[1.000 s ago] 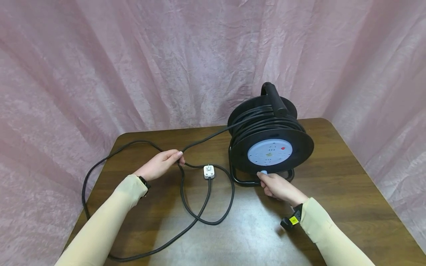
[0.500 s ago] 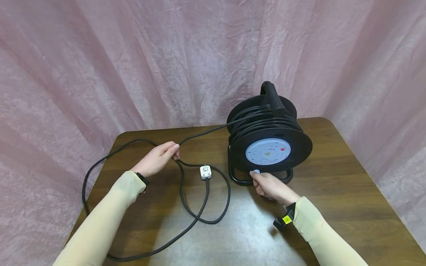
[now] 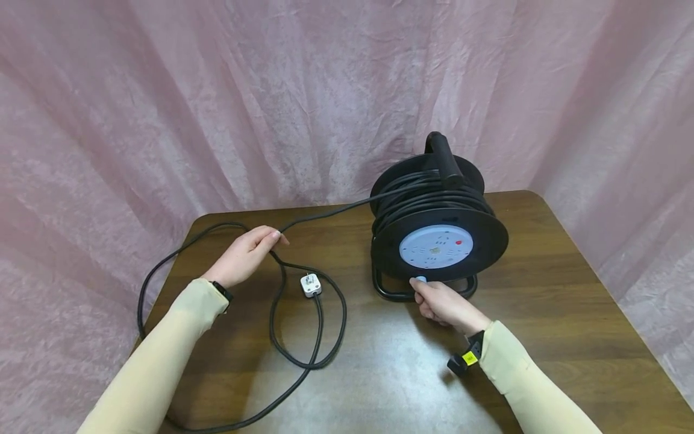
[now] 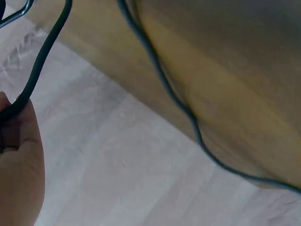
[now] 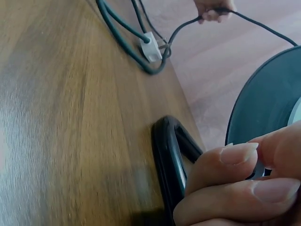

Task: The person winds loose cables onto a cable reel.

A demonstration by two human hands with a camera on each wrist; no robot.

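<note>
A black cable reel [image 3: 490,238] stands on the right half of the table in the head view, with a pale round socket panel [image 3: 436,246] on its front. My right hand [image 3: 447,307] pinches a light blue knob [image 3: 421,279] at the bottom of the disc. Its curled fingers [image 5: 225,197] hide most of the knob in the right wrist view. To the left, my left hand [image 3: 244,256] grips the black cable [image 3: 336,211], which runs taut to the reel. That hand holds the cable off the table in the right wrist view. A white plug [image 3: 311,285] lies within a cable loop.
Loose cable [image 3: 142,289] curves over the left side of the wooden table [image 3: 547,289] and past its left edge. The reel's black tubular stand [image 3: 398,297] rests on the tabletop. Pink curtains [image 3: 325,102] hang behind and at both sides.
My left hand has moved left and away with the cable, and the plug and loop have slid left. My right hand and the knob have shifted slightly left.
</note>
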